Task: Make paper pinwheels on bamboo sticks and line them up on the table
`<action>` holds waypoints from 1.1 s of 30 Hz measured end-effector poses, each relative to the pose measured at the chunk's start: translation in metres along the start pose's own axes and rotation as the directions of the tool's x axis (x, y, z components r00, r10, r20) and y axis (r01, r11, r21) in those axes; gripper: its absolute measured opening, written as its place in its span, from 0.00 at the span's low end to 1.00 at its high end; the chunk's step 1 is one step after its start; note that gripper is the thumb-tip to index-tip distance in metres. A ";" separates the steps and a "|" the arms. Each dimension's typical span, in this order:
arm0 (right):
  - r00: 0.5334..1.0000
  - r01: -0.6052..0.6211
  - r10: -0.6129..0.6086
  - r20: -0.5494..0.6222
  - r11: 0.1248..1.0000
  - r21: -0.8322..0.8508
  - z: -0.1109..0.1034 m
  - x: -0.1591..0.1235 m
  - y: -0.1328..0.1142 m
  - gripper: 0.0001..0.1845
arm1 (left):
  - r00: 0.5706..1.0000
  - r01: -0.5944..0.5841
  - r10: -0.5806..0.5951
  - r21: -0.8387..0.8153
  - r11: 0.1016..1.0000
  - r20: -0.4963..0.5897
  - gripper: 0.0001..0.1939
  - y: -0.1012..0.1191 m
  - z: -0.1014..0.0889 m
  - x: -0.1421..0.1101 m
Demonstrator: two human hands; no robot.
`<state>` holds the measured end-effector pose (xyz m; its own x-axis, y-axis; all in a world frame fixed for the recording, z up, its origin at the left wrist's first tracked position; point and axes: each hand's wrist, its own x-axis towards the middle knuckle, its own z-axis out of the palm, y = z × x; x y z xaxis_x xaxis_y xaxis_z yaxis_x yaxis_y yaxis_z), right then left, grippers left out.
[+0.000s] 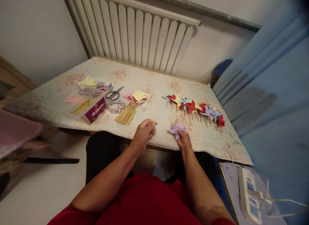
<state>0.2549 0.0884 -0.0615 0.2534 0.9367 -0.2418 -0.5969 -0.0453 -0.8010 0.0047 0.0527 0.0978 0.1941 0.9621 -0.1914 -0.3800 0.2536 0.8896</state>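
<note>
My right hand [183, 140] is closed on a purple paper pinwheel [178, 129], holding it low over the front edge of the table with its folded blades facing up. To the left of it, my left hand [145, 132] pinches a thin pale stick [155, 120]; only a short end of it shows past the fingertips. The two hands are apart. Beyond my left hand lie a bundle of thin golden sticks [126, 114] and a stack of coloured paper squares [139, 96]. Several finished paper pinwheels [190, 106] on sticks lie in a row beyond my right hand.
On the left are a purple box [95, 112] with more sticks, scissors [114, 94], a clear dish [116, 106] of small shiny pieces and a pile of cut paper [88, 82]. A radiator [135, 34] stands behind. A power strip [249, 194] with cables is at lower right.
</note>
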 end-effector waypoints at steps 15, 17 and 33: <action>1.000 -0.011 0.011 -0.019 1.000 0.007 0.003 -0.002 -0.002 0.12 | 0.998 -0.035 0.033 -0.043 0.998 -0.048 0.09 -0.003 0.000 0.001; 1.000 -0.014 0.014 -0.020 1.000 0.007 0.004 -0.002 -0.002 0.12 | 0.999 -0.028 0.027 -0.039 0.999 -0.034 0.07 -0.003 0.000 0.000; 0.999 -0.014 0.014 -0.034 1.000 0.016 0.003 -0.001 -0.002 0.13 | 0.999 -0.034 0.033 -0.056 0.998 -0.017 0.09 -0.005 -0.003 0.001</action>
<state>0.2529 0.0884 -0.0578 0.2705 0.9237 -0.2714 -0.6123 -0.0524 -0.7888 0.0037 0.0530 0.0920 0.1658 0.9716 -0.1688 -0.4361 0.2258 0.8711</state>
